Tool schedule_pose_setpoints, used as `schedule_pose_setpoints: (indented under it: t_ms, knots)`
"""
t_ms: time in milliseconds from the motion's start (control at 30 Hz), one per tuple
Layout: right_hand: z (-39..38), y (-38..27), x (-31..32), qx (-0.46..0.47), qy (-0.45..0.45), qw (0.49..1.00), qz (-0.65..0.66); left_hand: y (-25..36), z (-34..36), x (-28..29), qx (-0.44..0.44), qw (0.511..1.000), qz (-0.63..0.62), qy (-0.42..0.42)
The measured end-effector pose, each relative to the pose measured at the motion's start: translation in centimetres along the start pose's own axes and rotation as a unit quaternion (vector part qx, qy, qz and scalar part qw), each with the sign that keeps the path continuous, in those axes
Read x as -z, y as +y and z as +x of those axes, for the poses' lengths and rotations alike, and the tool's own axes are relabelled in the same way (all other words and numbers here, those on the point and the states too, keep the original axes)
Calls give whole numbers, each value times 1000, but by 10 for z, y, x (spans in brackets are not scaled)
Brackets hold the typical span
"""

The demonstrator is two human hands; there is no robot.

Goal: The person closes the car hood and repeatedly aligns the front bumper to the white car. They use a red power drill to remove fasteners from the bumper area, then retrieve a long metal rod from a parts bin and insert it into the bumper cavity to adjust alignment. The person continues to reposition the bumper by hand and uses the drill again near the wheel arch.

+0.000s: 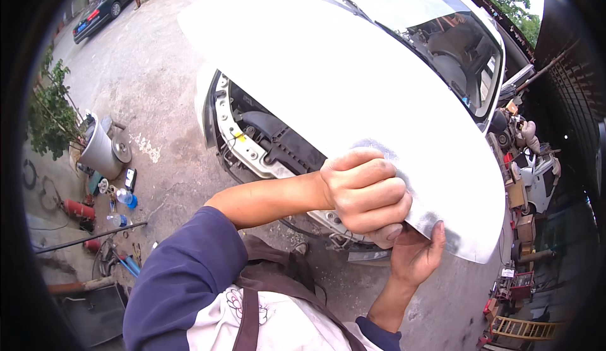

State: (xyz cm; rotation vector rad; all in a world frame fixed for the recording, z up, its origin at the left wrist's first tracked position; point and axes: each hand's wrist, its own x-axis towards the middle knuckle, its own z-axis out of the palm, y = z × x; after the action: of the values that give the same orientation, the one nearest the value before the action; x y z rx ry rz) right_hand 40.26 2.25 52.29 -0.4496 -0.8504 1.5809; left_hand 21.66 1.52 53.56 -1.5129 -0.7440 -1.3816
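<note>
White hood [303,67], smudgy grey patches [429,216]; navy sleeve [180,259]; brown apron strap [248,319]; pale shirt [211,319], dark flower outline [236,302].

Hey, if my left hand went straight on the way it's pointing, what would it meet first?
Most likely the white hood: your left hand points rightward across its near corner. Depth is unclear, so it might skim over the surface instead.

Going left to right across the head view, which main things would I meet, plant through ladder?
Leafy green plant → pale grey bucket → left hand → right hand → yellow ladder.
</note>
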Motion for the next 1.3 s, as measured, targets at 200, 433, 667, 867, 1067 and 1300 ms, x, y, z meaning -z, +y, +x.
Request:
schedule_pose_setpoints:
  t_ms: [200, 433, 667, 867, 1067, 1300]
  knots:
    - [-79, 115, 122, -199, 86, 973, 83, 66, -142, 55, 336, 904, 3, -267]
    - [-121, 193, 193, -482, -12, 780, -400, 40, -369, 66, 499, 750, 207, -381]
    - [-48, 157, 149, -316, -37, 781, -537, 40, -391, 65, 496, 760, 189, -375]
    - [-31, 226, 109, -267, -177, 740, -591, 26, -391, 80, 503, 762, 132, -387]
    - [-32, 311, 54, 30, -367, 558, -744, -125, -429, 129, 619, 673, 269, -303]
    - [2, 371, 60, 58, -388, 436, -810, -283, -476, 181, 684, 584, 365, -239]
